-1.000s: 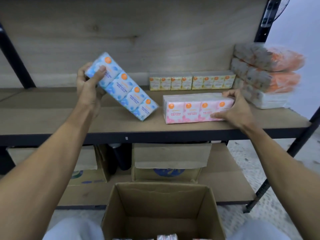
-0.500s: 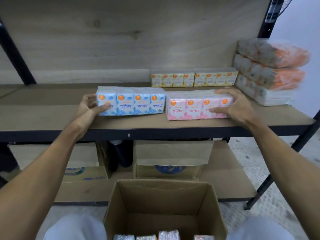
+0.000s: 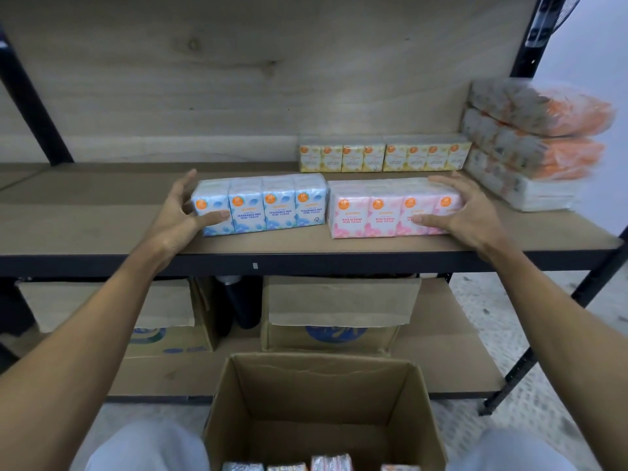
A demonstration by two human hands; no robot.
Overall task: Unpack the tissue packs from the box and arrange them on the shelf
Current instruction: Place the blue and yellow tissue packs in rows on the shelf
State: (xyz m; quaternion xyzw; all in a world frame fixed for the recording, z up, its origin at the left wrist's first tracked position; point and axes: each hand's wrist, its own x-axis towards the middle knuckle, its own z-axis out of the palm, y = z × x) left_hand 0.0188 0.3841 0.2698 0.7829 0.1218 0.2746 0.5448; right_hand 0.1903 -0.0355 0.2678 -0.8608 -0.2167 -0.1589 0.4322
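A blue tissue pack (image 3: pixel 272 205) stands upright on the wooden shelf (image 3: pixel 306 246), next to a pink tissue pack (image 3: pixel 373 212) on its right. My left hand (image 3: pixel 180 215) loosely clasps the blue pack's left end, thumb on its front and fingers spread over the top corner. At the pink pack's right end my right hand (image 3: pixel 465 212) has its fingers on top and its thumb on the front. The open cardboard box (image 3: pixel 323 396) sits below between my knees, and the tops of several more packs (image 3: pixel 329 464) show at its bottom.
Two yellow tissue packs (image 3: pixel 384 154) line the back of the shelf. Stacked orange-and-white tissue bundles (image 3: pixel 530 144) fill the right end. On the lower shelf stand two cardboard boxes (image 3: pixel 339 311) and a dark bottle (image 3: pixel 243 300). The shelf's left half is bare board.
My left hand brought the tilted blue pack down and stood it upright beside the pink one. Its fingers have now spread. My right hand stayed on the pink pack.
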